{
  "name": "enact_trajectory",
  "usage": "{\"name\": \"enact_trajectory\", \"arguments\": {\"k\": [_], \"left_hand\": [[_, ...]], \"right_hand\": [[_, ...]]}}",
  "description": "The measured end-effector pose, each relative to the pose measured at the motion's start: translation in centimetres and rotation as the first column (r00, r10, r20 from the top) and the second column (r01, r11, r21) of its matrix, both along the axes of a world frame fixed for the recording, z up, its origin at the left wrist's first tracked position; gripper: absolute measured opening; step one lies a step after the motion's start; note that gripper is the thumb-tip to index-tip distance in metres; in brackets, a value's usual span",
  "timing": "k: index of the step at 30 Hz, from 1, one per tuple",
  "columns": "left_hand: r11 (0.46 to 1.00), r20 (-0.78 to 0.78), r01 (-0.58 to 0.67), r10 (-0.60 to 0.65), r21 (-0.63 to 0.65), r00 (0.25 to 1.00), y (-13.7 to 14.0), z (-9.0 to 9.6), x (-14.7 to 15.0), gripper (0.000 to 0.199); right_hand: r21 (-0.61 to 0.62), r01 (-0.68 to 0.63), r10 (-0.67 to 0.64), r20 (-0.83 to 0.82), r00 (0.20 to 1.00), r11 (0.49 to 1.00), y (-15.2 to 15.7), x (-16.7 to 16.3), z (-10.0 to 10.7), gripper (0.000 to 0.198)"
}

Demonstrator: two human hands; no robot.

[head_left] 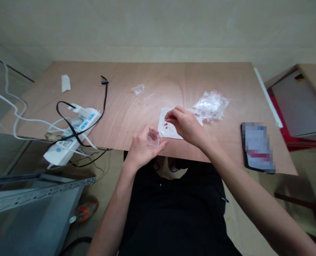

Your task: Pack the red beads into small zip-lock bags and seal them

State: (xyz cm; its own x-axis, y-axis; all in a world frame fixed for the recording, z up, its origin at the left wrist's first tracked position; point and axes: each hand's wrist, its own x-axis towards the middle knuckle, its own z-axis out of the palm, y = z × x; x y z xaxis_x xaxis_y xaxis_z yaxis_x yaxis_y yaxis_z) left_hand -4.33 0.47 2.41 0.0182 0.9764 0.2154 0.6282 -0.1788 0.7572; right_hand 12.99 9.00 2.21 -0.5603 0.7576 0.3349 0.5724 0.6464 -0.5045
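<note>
My left hand (140, 147) is wrapped round a small clear round container (153, 138) at the table's front edge. Reddish bits show inside the container. Just to the right, my right hand (183, 122) hovers over a white sheet (175, 134), its fingertips pinched together. Whatever is between those fingertips is too small or hidden to make out. Several small dark-pink beads (166, 125) lie on the sheet beneath the fingers. Part of the sheet is covered by my right hand. Behind it to the right lies a pile of clear zip bags (212, 105), some with pinkish contents.
A crumpled clear bag (138, 89) lies farther back on the wooden table (126, 121). On the left is a white power strip (74, 137) with tangled cables. A phone (257, 147) rests at the right front. A white scrap (65, 83) sits back left.
</note>
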Motion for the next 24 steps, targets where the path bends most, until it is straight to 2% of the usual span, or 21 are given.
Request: {"name": "enact_trajectory", "arguments": {"k": [2, 5, 8, 11, 17, 21, 24], "left_hand": [[1.0, 0.018, -0.007, 0.007, 0.021, 1.0, 0.3, 0.2, 0.7, 0.035], [0.998, 0.038, 0.003, -0.006, 0.07, 0.999, 0.8, 0.6, 1.9, 0.035], [0.992, 0.062, 0.047, -0.055, 0.118, 0.997, 1.0, 0.8, 3.0, 0.032], [0.985, 0.086, 0.07, -0.084, 0.155, 0.993, 1.0, 0.8, 3.7, 0.03], [0.98, 0.102, 0.034, -0.054, 0.194, 0.993, 0.8, 0.4, 4.3, 0.032], [0.979, 0.182, 0.023, -0.061, 0.201, 0.981, 0.8, 0.4, 4.3, 0.031], [0.98, 0.234, 0.015, -0.062, 0.197, 0.97, 0.7, 0.4, 4.2, 0.039]], "right_hand": [[0.026, -0.091, 0.091, -0.014, 0.996, 0.996, -2.2, 0.0, 2.4, 0.015], [0.021, -0.193, 0.186, 0.197, 0.963, 0.981, -4.8, -0.1, 5.7, 0.027], [0.028, -0.217, 0.194, 0.351, 0.916, 0.976, -5.8, -0.1, 7.4, 0.032], [0.033, -0.204, 0.182, 0.329, 0.927, 0.978, -5.9, 0.3, 7.8, 0.028], [-0.01, -0.141, 0.141, 0.108, 0.984, 0.99, -6.3, 1.2, 7.3, 0.013], [-0.033, -0.172, 0.174, 0.063, 0.983, 0.984, -6.8, 1.4, 7.2, 0.016], [0.033, -0.184, 0.183, 0.035, 0.982, 0.982, -7.0, 1.6, 7.0, 0.024]]}}
